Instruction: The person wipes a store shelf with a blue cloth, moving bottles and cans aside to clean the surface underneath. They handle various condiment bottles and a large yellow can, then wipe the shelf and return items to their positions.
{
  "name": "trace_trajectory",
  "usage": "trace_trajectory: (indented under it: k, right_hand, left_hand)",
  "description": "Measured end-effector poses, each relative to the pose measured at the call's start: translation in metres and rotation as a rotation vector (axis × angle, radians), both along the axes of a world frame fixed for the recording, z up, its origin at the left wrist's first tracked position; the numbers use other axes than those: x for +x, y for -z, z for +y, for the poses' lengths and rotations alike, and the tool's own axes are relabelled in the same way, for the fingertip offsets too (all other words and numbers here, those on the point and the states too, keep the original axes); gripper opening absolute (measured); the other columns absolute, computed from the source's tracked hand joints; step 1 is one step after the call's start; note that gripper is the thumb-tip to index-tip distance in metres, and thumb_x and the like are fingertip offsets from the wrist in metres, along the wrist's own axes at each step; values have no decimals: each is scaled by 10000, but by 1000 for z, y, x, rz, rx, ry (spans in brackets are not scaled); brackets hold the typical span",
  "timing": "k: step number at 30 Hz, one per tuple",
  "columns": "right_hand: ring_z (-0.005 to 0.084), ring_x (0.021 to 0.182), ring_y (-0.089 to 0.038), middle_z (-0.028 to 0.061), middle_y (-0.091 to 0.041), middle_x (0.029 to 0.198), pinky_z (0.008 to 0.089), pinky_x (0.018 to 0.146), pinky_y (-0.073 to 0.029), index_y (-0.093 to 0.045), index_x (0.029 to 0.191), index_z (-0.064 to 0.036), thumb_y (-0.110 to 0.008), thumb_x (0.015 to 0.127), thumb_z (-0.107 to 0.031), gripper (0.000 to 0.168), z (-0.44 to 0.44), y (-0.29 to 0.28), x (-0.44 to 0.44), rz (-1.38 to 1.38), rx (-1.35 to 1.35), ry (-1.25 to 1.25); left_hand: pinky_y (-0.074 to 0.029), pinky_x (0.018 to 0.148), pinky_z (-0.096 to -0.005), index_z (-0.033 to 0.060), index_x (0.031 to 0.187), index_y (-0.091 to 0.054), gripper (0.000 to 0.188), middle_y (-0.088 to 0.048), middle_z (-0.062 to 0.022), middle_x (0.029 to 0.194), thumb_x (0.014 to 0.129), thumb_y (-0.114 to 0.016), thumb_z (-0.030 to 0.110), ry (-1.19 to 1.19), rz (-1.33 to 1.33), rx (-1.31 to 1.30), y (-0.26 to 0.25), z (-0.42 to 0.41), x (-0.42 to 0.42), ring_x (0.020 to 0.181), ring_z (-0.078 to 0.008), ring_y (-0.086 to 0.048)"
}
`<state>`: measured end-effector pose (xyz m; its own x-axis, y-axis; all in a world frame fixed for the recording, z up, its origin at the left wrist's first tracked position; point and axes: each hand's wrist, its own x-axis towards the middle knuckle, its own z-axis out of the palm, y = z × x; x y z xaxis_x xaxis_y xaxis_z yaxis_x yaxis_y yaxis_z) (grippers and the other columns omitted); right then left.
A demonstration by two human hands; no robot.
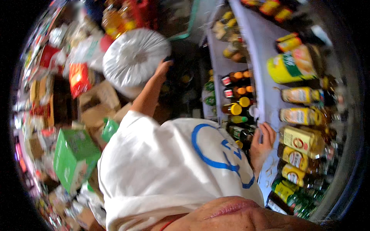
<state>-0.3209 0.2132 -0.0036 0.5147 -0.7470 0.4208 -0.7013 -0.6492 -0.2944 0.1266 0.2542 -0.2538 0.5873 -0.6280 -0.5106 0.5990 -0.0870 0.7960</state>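
Note:
My left hand [163,69] reaches forward beside a round bundle [137,56] topped with gathered whitish plastic. A small dark thing shows at its fingers, too blurred to name; whether the hand grips it or the bundle's side I cannot tell. On the right, my right hand [263,141] rests at the pale front edge [255,66] of a shelf, thumb on one side and fingers on the other. Bottles with yellow labels [294,157] stand on the shelf near these fingers. Below the edge, dark bottles [241,132] sit on a lower shelf.
A green carton [73,158] and an opened cardboard box [99,101] crowd my left side. Bottles of yellow oil [114,21] stand beyond the bundle. Further along the shelf is a large yellow-and-green labelled container [292,65]. Ahead is a green-edged glass panel [190,20].

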Motion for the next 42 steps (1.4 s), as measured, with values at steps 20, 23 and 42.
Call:
trace_trajectory:
  k: [20,23,42]
  right_hand:
    - [349,1211,-493,138,-535,1318,514,966,-441,-615,1199,-23,-573,969,-124,256,-34,11,12,100,-8,-42]
    - [354,1204,-490,140,-534,1313,521,953,-440,-612,1193,-16,-578,962,-125,257,-37,7,15,145,-5,-90]
    - [347,1094,-528,121,-570,1198,461,913,-460,-650,1085,-15,-699,820,-14,269,-32,-3,39,45,39,4]
  left_hand:
    - [-462,967,-452,105,1263,-589,523,-552,-232,1207,761,-712,187,-81,-923,558,81,36,105,1114,-425,-551]
    - [-427,1025,-467,147,1329,-534,556,-498,-185,1316,794,-684,131,21,-1066,648,85,60,134,1236,-397,-472]
    - [-434,998,-443,77,1364,-486,534,-532,-196,1306,880,-689,176,-85,-1310,-316,-140,-189,113,1202,-372,-525]
